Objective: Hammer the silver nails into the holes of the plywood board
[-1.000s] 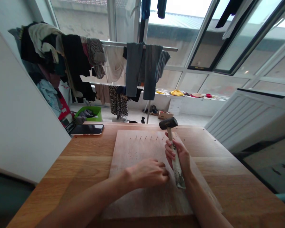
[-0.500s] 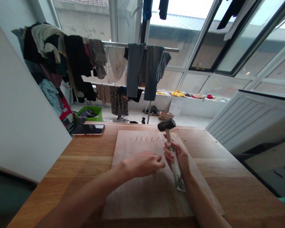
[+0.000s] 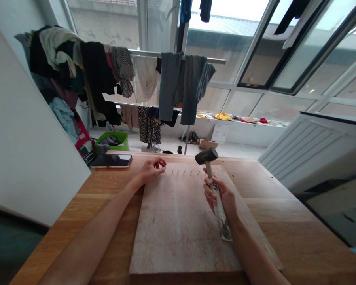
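Note:
A mallet [image 3: 207, 156] with a black head and a worn pale handle is held upright in my right hand [image 3: 225, 198], its fingers wrapped round the handle. My left hand [image 3: 152, 170] is at the far left corner of a wooden board [image 3: 184, 229], thumb and fingers curled together in a pinch. Whatever is between those fingertips is too small to make out. Along the board's far edge stands a row of several thin nails [image 3: 184, 171], just right of my left hand. The mallet's head and my right hand partly cover the right end of that row.
The board lies on a wooden table [image 3: 106, 209]. A phone [image 3: 112, 160] rests at the table's far left corner. Beyond stand a green basket [image 3: 121, 141] and a rack with hanging clothes [image 3: 169, 87]. A white ribbed panel [image 3: 320, 146] rises at the right.
My left hand has moved from above the board's middle, away from me and leftward, to the left end of the nail row. My right hand keeps the mallet in nearly the same place.

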`<state>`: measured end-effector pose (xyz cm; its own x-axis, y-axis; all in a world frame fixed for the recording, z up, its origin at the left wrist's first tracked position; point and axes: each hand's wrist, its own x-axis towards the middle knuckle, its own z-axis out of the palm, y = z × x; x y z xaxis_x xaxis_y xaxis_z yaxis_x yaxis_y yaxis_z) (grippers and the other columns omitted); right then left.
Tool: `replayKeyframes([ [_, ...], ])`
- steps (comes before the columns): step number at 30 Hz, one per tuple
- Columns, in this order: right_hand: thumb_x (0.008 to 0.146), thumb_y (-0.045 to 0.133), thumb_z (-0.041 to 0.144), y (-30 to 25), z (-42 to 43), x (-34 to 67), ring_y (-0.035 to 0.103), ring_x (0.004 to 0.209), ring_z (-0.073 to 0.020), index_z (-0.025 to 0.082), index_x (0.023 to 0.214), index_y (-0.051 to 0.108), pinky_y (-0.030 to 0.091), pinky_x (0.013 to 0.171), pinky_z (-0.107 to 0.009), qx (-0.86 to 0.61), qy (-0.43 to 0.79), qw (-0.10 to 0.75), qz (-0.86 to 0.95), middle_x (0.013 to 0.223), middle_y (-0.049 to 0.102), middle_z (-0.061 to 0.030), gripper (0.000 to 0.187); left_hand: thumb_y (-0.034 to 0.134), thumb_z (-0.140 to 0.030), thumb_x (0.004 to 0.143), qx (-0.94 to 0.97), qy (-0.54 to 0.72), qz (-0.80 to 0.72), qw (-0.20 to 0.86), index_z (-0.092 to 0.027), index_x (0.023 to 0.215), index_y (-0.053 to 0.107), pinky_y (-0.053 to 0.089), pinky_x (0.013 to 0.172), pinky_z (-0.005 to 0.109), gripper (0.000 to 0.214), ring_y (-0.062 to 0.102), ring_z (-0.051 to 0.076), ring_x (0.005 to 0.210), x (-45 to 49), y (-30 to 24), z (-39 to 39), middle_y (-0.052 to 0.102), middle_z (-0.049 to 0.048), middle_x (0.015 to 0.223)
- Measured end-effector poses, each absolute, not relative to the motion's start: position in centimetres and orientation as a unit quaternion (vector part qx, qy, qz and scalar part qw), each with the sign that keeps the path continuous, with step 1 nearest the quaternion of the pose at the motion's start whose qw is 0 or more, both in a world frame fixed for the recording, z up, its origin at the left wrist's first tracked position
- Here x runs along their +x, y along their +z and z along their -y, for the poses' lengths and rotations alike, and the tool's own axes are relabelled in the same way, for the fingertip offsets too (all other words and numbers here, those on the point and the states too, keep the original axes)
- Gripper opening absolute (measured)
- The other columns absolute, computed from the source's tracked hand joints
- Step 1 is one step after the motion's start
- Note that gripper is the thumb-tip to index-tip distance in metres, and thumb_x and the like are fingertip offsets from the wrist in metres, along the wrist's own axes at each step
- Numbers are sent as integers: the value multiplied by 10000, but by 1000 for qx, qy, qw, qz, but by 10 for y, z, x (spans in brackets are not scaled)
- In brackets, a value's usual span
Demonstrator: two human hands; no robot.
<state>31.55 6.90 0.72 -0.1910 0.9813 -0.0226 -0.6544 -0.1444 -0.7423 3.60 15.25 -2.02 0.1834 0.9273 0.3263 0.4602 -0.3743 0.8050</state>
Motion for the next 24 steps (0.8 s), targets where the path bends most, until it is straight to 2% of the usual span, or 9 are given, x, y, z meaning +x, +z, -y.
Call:
replayKeyframes([
  [12,824,641,305,6,-64,297,352,353,-33,210,1180,616,288,263,-138,-299,679,548,386,705,545,55,369,638,-203,729,740,395,-474,268,-160,842,699,433,577,200,135,502,90,592,38,-26,-152,695,-8,757],
  [20,822,645,344,16,-56,261,424,327,-35,197,1050,619,317,271,-150,-346,668,469,462,702,573,59,273,645,-154,726,752,396,-454,268,-147,986,697,438,570,187,266,531,85,594,39,-28,-152,714,-1,780],
  [24,842,625,365,14,-54,244,436,326,-30,198,935,596,325,273,-150,-349,657,454,491,720,578,57,193,649,-142,722,754,401,-448,264,-153,969,700,431,557,187,252,511,77,570,38,-30,-154,713,-8,771],
])
